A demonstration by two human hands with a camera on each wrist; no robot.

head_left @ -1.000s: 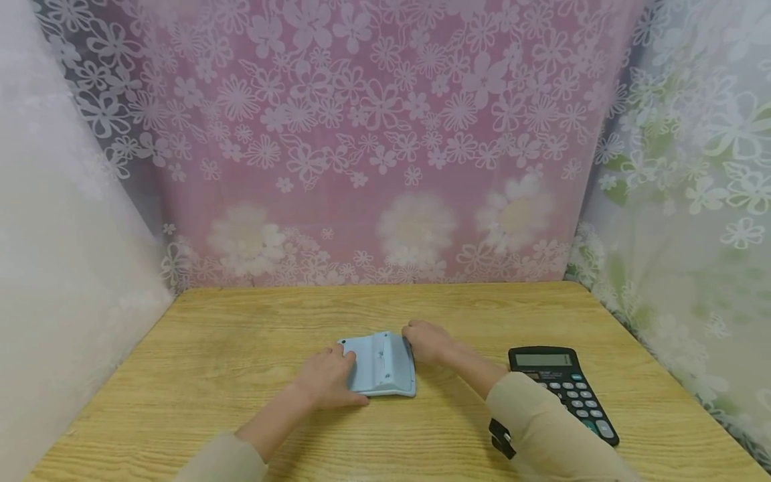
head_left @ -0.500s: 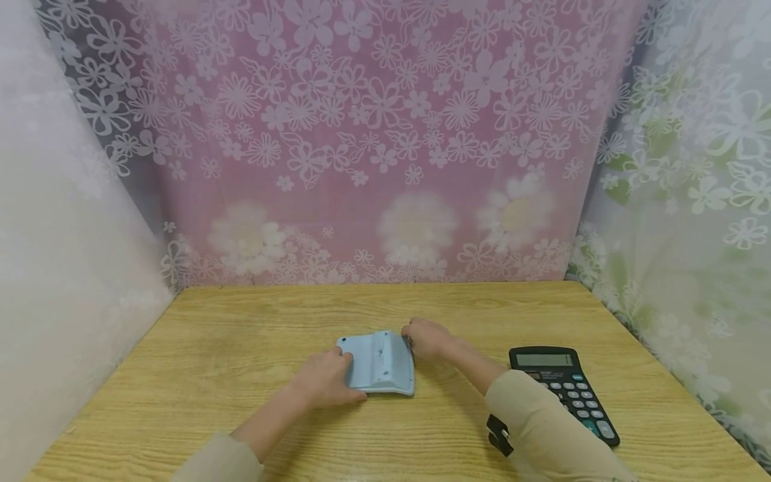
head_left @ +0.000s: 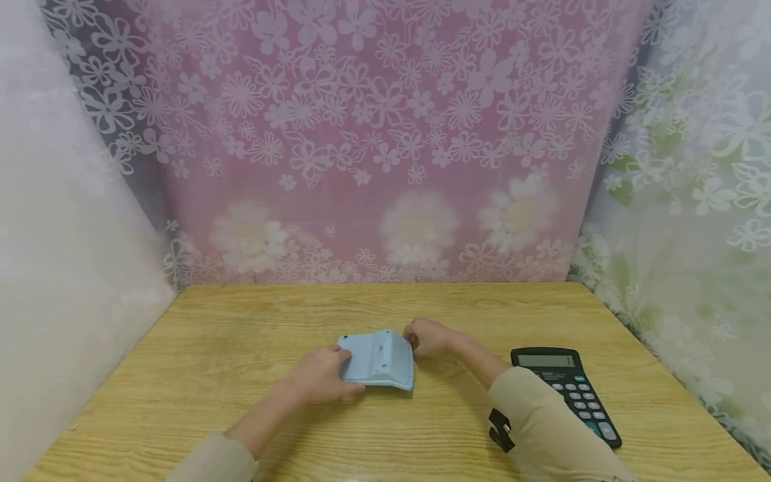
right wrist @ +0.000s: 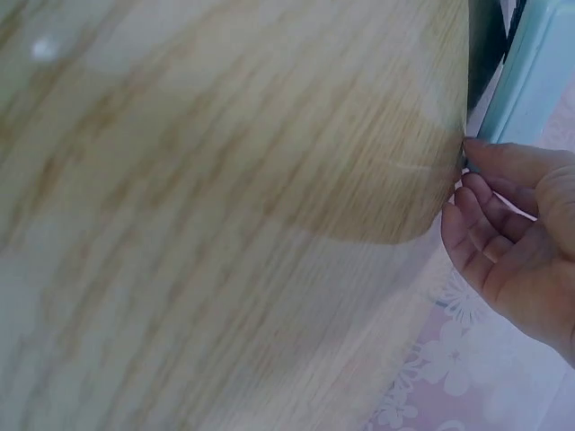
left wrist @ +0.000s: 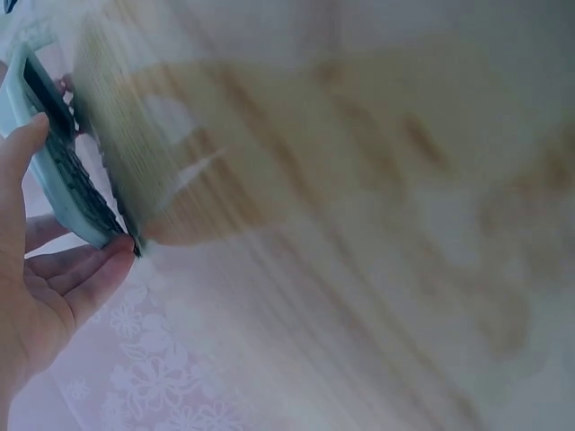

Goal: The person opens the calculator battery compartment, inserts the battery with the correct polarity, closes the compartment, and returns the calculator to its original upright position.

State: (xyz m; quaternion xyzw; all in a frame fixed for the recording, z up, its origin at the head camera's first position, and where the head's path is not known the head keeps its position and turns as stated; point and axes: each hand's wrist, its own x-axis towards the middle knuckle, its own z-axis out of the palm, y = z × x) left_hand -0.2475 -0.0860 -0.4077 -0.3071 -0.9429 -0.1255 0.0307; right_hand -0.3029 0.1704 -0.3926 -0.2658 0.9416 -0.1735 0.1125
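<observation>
A light blue calculator [head_left: 360,361] is face down over the table, its raised back with screws showing in the head view. My left hand [head_left: 319,376] grips its left side, thumb at the near edge. Keys and a dark display show on the underside of this calculator [left wrist: 67,175] in the left wrist view, where it stands tilted between thumb and fingers. At the far right corner, my right hand [head_left: 430,337] pinches the edge. The right wrist view has the right thumb and curled fingers [right wrist: 512,242] meeting at the calculator's lower corner [right wrist: 526,81].
A black calculator [head_left: 587,399] lies face up on the right of the wooden table [head_left: 241,321], partly hidden by the right sleeve [head_left: 536,415]. A black strap piece [head_left: 500,430] shows beside that sleeve. Floral curtains [head_left: 385,134] hang behind and at both sides.
The near edge of the light blue calculator has risen a little, tilting it, and my left hand has shifted slightly left with it. My right hand stays at the far right corner.
</observation>
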